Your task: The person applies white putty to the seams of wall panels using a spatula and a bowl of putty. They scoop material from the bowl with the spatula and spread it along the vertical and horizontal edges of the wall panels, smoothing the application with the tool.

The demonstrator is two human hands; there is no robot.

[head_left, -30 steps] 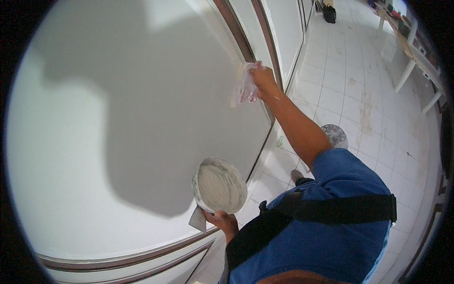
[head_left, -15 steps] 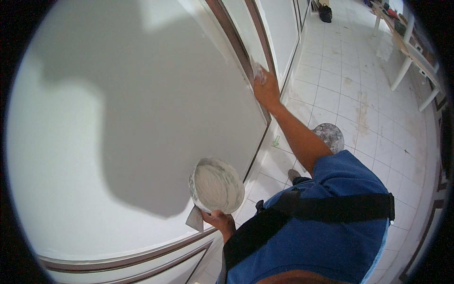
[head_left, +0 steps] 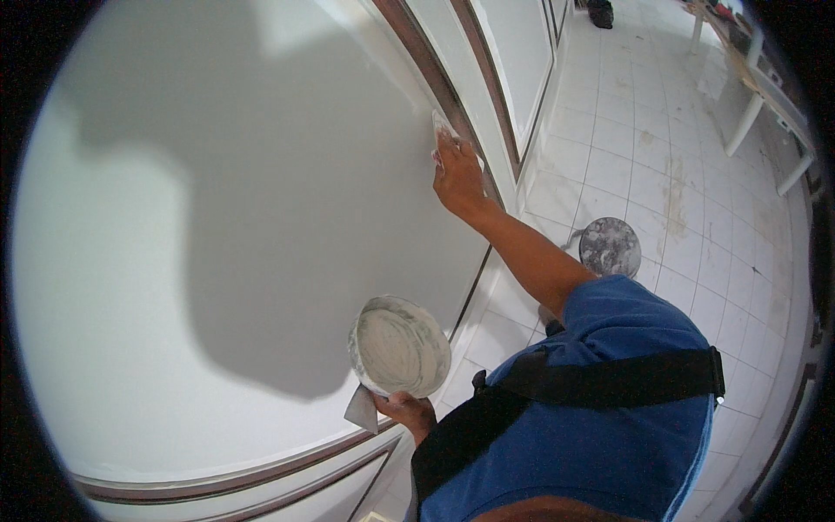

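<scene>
My left hand [head_left: 407, 411], its fingers closed, supports a round bowl [head_left: 402, 348] from beneath. Pale paste coats the bowl's inside, with grey smears round the wall. A flat grey piece [head_left: 362, 409], like a scraper blade or folded sandpaper, sticks out beside those fingers; how it is gripped is hidden. Up against the white wall panel [head_left: 330, 200], my right hand [head_left: 461, 178] presses a whitish, smeared cloth [head_left: 441, 130] next to the brown trim [head_left: 432, 65]. The fingers cover most of the cloth.
White floor tiles [head_left: 635, 161] with brownish stains run along the wall's right side. A round, paint-spattered stool or bucket top [head_left: 610, 247] stands near my right arm. Farther off are a black bag [head_left: 600, 13] and a long table with white legs [head_left: 744, 124]. My shadow falls across the panel.
My right hand has moved left with the cloth, from the strip between the brown trims to the panel edge. The left hand and bowl have barely shifted.
</scene>
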